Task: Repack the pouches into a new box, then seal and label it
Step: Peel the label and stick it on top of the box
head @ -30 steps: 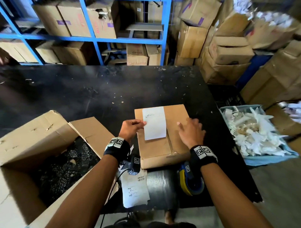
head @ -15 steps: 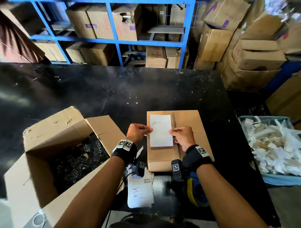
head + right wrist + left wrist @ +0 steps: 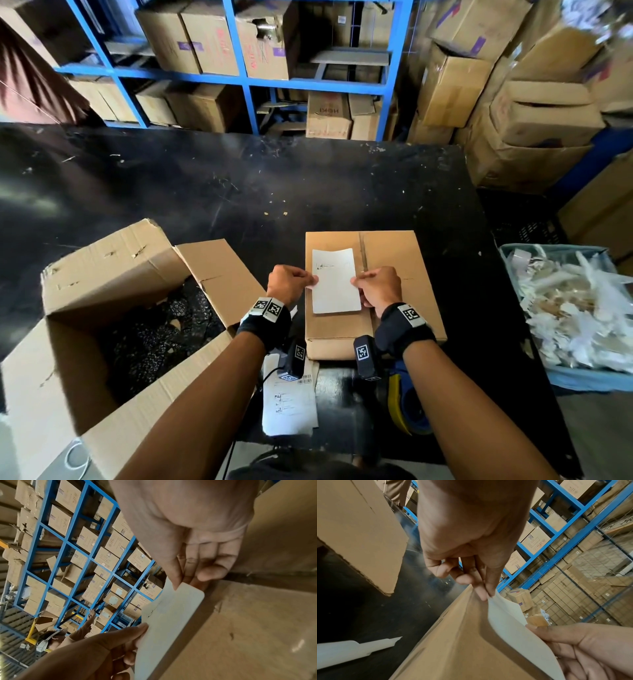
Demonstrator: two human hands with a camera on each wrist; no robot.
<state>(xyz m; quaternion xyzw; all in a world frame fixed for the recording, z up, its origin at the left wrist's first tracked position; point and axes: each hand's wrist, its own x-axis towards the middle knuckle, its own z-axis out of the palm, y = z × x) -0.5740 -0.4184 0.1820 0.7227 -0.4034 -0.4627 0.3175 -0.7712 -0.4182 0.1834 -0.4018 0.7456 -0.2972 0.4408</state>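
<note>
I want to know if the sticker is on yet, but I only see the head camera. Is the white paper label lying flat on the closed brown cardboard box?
Observer: No. The left wrist view shows the white paper label bowed up off the closed brown cardboard box, with shadow beneath it.
Operator: How does the left hand hold it?
Observer: The left hand pinches one edge between thumb and fingertip.
Operator: And the right?
Observer: The right hand pinches near a rounded corner, thumb on one face, fingers on the other.
</note>
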